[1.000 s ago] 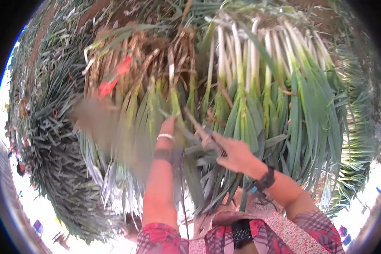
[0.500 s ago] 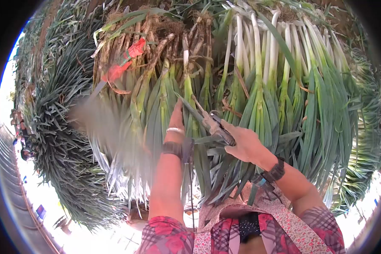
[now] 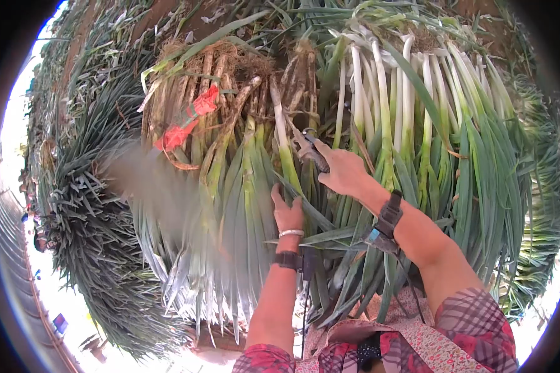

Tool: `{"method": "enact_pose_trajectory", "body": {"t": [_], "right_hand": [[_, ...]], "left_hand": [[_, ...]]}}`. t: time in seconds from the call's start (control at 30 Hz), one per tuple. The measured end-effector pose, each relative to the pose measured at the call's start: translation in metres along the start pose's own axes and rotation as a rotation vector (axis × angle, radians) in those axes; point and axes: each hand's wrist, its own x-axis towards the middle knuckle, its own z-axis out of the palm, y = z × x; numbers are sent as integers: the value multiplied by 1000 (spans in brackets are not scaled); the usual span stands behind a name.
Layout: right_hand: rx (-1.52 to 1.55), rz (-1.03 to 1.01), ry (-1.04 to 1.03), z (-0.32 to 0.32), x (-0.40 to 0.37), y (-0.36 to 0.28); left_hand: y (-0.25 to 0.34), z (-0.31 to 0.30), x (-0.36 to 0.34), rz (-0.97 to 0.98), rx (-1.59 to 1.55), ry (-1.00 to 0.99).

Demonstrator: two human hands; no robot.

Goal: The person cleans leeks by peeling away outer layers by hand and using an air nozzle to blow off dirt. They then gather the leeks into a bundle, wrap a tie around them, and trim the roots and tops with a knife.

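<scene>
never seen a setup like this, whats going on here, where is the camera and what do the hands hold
There is no machine here, just a person's right hand and left hand, both bare. The one camera sits on the person's head, looking forward and down, so the hands reach in from the bottom. Leek-like plants cover much of the view: brown, dirty stalks at left, paler stalks at right. A red thing lies over the brown ones. The right hand grips a dark-handled tool; its exact kind is unclear. The left hand is among green leaves; whether it grips any, I cannot tell.
</scene>
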Motion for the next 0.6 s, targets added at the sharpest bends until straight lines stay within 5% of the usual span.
{"method": "enact_pose_trajectory", "body": {"t": [0.07,0.37,0.6], "right_hand": [[-27,-8,3,0,18,4],[-74,-91,110,1,50,16],[-52,-58,-48,-6,7,6]], "left_hand": [[10,1,-8,170,204,57],[17,10,-23,167,523,75],[49,6,-24,262,850,0]]}}
